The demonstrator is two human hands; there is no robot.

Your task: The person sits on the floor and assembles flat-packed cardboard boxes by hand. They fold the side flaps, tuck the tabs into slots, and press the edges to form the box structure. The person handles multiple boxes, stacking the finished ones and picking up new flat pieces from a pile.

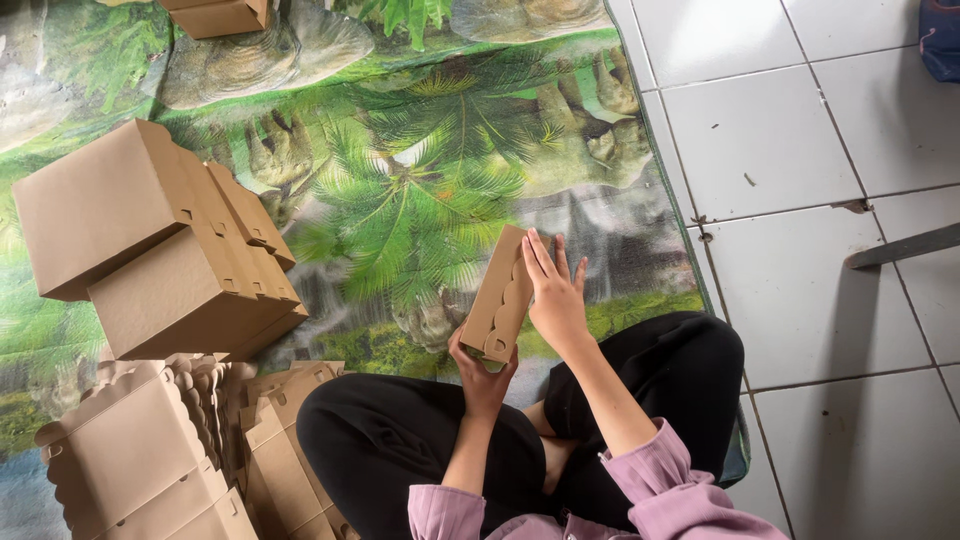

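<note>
I hold a brown cardboard box (500, 290) with a scalloped edge, seen edge-on above my crossed legs. My left hand (480, 372) grips its near lower end from underneath. My right hand (553, 290) lies flat against its right side, fingers stretched upward along the panel. The box stands tilted, its far end pointing away from me over the mat.
A palm-printed mat (420, 180) covers the floor ahead. Two assembled brown boxes (150, 240) sit stacked at left, another box (220, 15) at the top edge. Flat scalloped box blanks (150, 450) pile by my left knee. White floor tiles (800, 150) lie to the right.
</note>
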